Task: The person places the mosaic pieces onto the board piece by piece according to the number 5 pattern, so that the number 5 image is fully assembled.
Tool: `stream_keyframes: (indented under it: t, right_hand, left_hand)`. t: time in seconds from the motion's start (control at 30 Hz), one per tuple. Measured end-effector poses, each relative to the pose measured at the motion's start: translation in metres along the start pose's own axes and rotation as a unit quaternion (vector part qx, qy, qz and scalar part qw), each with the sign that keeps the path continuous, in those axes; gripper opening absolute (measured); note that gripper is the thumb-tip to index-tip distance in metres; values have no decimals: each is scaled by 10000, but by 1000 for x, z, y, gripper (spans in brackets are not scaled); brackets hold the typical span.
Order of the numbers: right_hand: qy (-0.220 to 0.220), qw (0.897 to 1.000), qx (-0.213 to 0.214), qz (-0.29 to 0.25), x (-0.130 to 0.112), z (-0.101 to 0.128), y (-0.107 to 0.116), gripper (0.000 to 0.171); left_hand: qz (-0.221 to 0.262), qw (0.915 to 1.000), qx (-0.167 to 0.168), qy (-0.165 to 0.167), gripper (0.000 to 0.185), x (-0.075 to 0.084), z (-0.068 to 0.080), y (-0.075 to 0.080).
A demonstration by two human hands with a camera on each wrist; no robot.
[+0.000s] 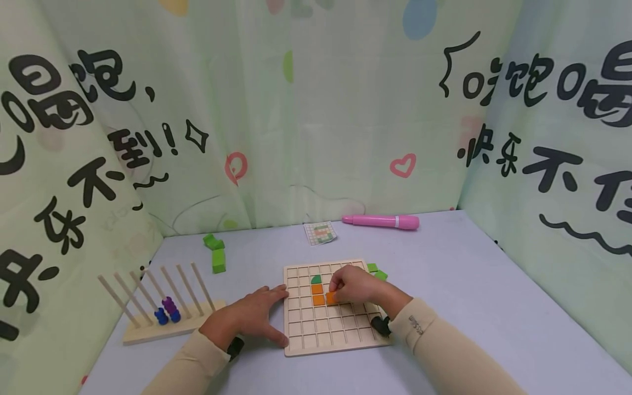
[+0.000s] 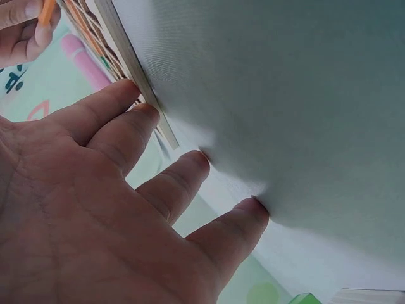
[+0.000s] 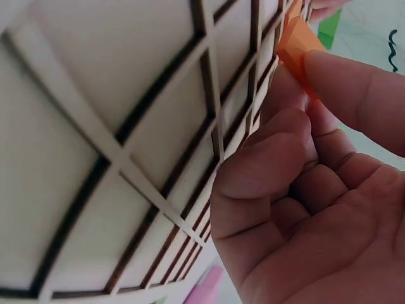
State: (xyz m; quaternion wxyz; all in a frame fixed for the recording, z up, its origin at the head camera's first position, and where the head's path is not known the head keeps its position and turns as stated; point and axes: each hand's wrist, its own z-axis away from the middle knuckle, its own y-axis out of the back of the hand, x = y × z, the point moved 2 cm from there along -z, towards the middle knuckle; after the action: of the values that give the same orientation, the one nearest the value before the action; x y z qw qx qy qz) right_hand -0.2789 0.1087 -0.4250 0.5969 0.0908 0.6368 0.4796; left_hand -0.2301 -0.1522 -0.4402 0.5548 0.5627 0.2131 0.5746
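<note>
A wooden grid board [image 1: 326,332] lies on the table, with a green rounded piece [image 1: 316,279] and two orange square tiles, the lower one [image 1: 318,300] and the upper one [image 1: 316,288], in its cells. My right hand [image 1: 356,285] pinches another orange tile [image 3: 297,50] between thumb and finger, just right of the lower tile. In the right wrist view that tile is tilted over the grid. My left hand [image 1: 254,312] lies with spread fingers at the board's left edge; fingertips [image 2: 147,114] touch the edge, others rest on the table.
A wooden peg rack [image 1: 173,329] with blue and purple beads stands on the left. Green blocks [image 1: 219,261] lie behind it, and more green pieces [image 1: 377,272] sit by the board's right edge. A patterned card [image 1: 320,233] and a pink marker [image 1: 380,221] lie at the back.
</note>
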Motion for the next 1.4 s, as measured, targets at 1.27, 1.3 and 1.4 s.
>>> stream_keyframes:
  t: [1.27, 1.3, 1.4]
  right_hand:
    - [-162, 9955, 236, 899, -8, -2, -6, 6]
    - [-119, 9958, 254, 876, -7, -1, -6, 7]
    - [-15, 9967, 309, 756, -4, 3, -3, 8]
  left_hand:
    - [-27, 10000, 33, 69, 105, -1, -4, -3]
    - [-40, 10000, 34, 73, 105, -1, -4, -3]
    - [-60, 9999, 47, 79, 105, -2, -4, -3]
